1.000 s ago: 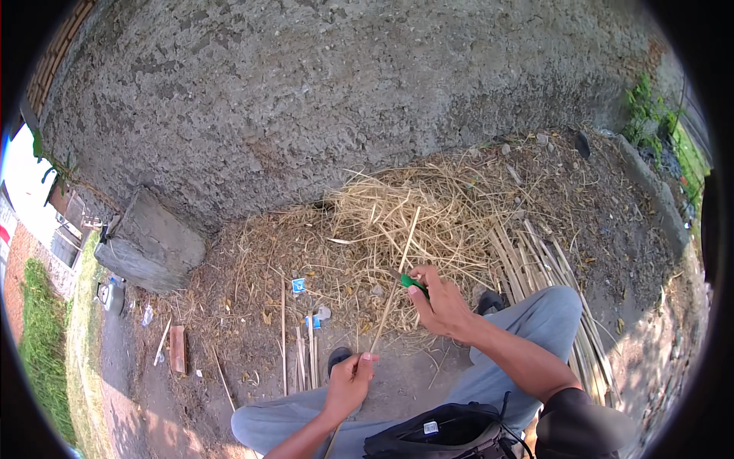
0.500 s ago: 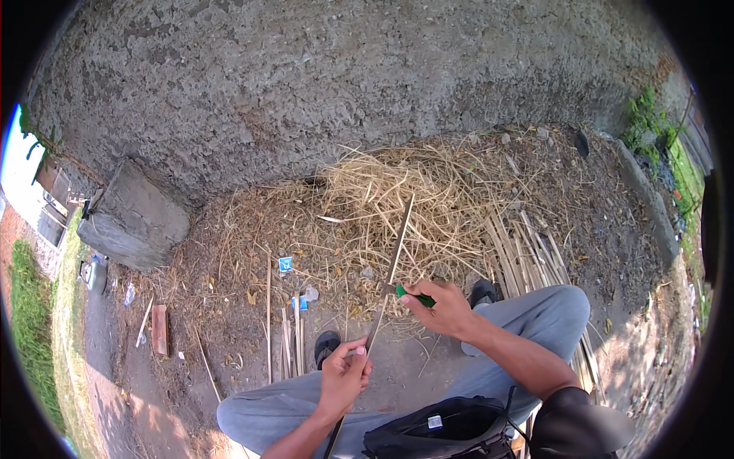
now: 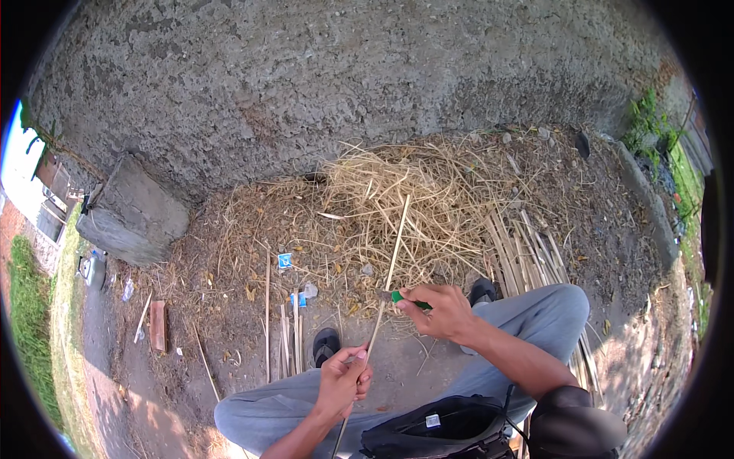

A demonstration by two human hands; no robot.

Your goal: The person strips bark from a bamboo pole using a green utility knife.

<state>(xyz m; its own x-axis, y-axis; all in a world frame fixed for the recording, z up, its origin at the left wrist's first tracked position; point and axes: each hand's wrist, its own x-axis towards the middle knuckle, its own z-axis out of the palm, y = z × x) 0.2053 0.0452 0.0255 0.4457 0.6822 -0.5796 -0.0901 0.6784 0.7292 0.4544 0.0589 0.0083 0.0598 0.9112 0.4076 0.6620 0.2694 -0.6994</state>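
Observation:
A long, thin bamboo strip (image 3: 396, 246) slants away from me between my knees, its pale face showing. My left hand (image 3: 344, 381) is closed around its lower part, fingers curled and thumb on top. In my right hand (image 3: 445, 312) is a small knife (image 3: 397, 297) with a green handle, gripped in a fist with the thumb along it. Its short blade lies against the strip, a little beyond my left hand; the cutting edge is too small to make out. The strip's near end runs down past my left wrist towards my lap.
A heap of pale shavings (image 3: 405, 183) lies against the rough wall (image 3: 344, 84). Split strips lie by my right knee (image 3: 527, 252), others by my left foot (image 3: 285, 340). A concrete block (image 3: 134, 218) stands left, near a reddish brick (image 3: 158, 325). A black bag (image 3: 451, 428) rests in my lap.
The strip has been rolled over, from a dark side to its pale face. My right hand and the knife have shifted very slightly left and nearer; my left hand keeps its place.

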